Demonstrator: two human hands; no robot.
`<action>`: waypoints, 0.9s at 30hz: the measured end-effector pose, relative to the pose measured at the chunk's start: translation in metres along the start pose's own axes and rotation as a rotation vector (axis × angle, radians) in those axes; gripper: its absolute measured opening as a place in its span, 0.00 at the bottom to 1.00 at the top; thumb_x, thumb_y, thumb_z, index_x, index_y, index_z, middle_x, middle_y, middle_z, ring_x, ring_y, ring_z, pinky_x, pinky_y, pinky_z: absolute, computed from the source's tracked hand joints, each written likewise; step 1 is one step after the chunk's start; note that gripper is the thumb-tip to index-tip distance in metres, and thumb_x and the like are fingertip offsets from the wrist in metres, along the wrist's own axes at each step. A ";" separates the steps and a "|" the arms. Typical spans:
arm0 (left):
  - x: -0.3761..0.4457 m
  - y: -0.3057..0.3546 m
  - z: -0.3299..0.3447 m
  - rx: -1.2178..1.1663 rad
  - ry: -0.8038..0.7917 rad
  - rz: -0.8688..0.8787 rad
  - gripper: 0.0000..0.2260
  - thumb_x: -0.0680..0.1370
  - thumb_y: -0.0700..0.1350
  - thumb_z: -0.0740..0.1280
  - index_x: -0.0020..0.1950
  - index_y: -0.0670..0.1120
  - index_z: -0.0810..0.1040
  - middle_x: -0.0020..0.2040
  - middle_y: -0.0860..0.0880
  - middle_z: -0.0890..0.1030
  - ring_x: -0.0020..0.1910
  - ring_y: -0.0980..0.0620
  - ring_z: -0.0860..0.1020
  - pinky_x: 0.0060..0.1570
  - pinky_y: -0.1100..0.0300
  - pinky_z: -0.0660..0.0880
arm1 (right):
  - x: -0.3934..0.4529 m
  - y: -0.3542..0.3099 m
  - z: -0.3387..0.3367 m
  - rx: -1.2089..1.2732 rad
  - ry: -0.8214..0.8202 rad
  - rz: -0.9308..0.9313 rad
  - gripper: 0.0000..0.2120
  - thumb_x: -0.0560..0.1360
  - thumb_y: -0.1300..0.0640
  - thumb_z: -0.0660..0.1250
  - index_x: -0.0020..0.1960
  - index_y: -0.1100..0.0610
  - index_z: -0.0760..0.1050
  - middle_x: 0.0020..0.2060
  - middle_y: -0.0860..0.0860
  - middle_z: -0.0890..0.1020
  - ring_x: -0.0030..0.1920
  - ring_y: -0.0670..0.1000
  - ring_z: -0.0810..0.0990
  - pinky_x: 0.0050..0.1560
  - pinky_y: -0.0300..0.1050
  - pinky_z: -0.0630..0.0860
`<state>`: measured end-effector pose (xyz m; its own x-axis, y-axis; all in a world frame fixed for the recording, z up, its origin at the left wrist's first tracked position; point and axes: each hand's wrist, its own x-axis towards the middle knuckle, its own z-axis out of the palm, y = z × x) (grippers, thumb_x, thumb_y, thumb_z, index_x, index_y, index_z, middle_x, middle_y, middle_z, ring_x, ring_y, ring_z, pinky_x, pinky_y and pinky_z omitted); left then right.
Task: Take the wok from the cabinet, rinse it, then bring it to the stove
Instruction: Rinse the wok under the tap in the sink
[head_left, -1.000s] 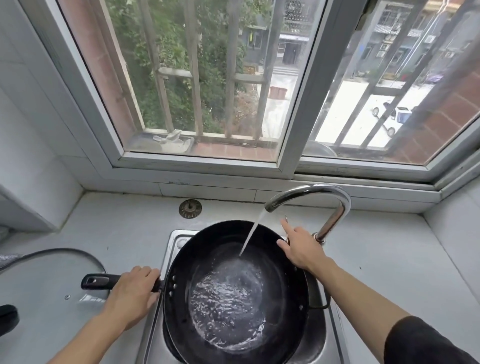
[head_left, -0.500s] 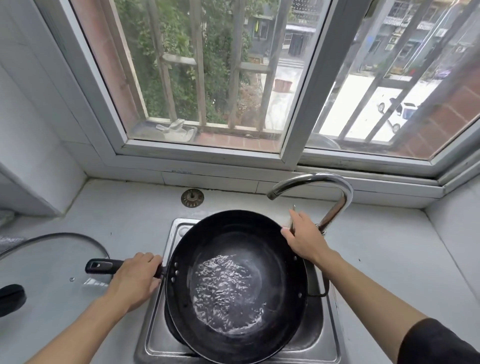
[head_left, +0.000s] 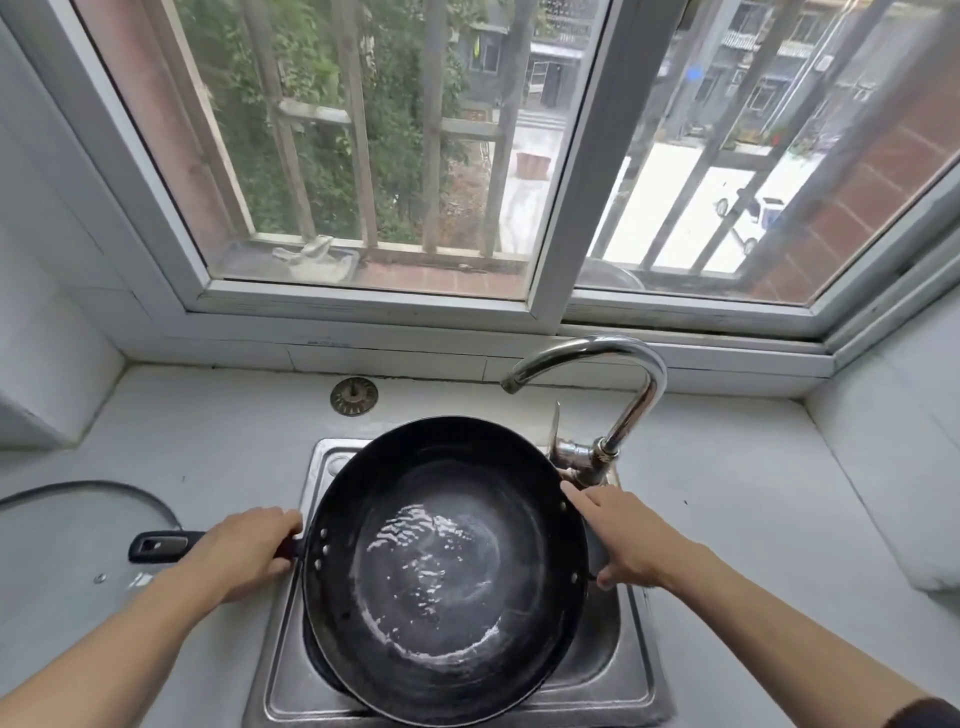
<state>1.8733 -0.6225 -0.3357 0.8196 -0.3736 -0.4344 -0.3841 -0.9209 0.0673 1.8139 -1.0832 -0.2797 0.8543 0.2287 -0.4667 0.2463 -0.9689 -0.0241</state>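
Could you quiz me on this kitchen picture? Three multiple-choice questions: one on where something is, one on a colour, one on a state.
1. Where is the wok?
A. Over the sink
B. On the window ledge
C. On the floor

2. What colour is the wok's inside?
A. White
B. Black
C. Red

3. What is the tap doing?
A. Pouring a steady stream
B. Not running
C. Lying broken off on the counter

Answers:
1. A, as the sink rim shows around and under the wok.
2. B, its surface is black, with a shallow pool of water glinting at the bottom.
3. B, no water falls from the spout.

The left hand grips the wok's long handle; the right hand is at the far rim, by its small loop handle.
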 end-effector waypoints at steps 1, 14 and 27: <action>0.001 -0.002 -0.001 0.002 -0.014 0.003 0.15 0.75 0.55 0.66 0.58 0.53 0.70 0.57 0.53 0.76 0.57 0.50 0.75 0.55 0.55 0.73 | 0.001 0.001 0.001 -0.012 0.014 -0.009 0.62 0.60 0.46 0.80 0.78 0.51 0.40 0.70 0.52 0.66 0.67 0.55 0.65 0.67 0.48 0.68; -0.006 0.009 -0.018 0.113 -0.053 0.037 0.12 0.77 0.52 0.65 0.58 0.49 0.70 0.58 0.50 0.75 0.59 0.48 0.74 0.54 0.53 0.72 | 0.008 -0.008 0.017 -0.235 0.099 -0.019 0.65 0.57 0.42 0.79 0.77 0.62 0.40 0.61 0.57 0.70 0.58 0.57 0.69 0.61 0.49 0.71; -0.032 0.027 -0.013 0.148 0.251 -0.017 0.16 0.66 0.43 0.76 0.49 0.45 0.75 0.44 0.47 0.77 0.40 0.43 0.77 0.36 0.51 0.73 | 0.009 -0.016 0.040 -0.251 0.166 0.017 0.52 0.66 0.53 0.73 0.77 0.67 0.44 0.62 0.59 0.70 0.59 0.59 0.69 0.62 0.51 0.70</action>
<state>1.8427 -0.6373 -0.3080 0.8990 -0.3910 -0.1972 -0.4120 -0.9078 -0.0782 1.7992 -1.0694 -0.3183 0.9174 0.2453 -0.3134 0.3193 -0.9237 0.2117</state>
